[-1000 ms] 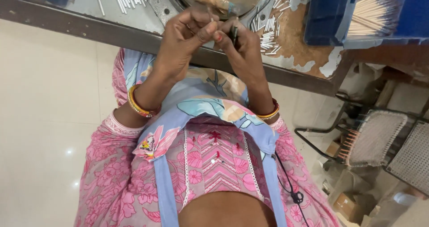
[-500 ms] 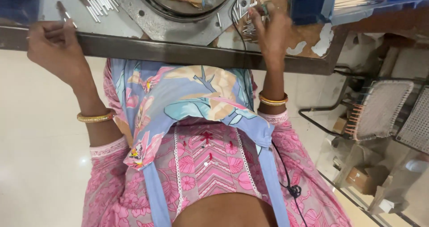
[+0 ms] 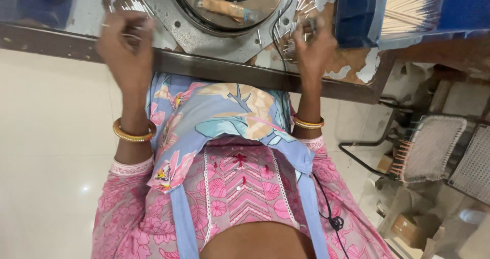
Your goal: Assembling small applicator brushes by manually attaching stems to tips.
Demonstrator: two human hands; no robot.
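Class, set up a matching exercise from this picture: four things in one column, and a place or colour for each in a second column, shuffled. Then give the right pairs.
Things
1. round metal plate
2. blue bin
3. bangle
4. small pale sticks

Places or colours
A. gold, on the left hand's wrist
B. far right on the bench, holding long sticks
C. between the two hands, on the bench
D. loose on the bench by the left hand's fingers

Pairs: 1-C, 2-B, 3-A, 4-D
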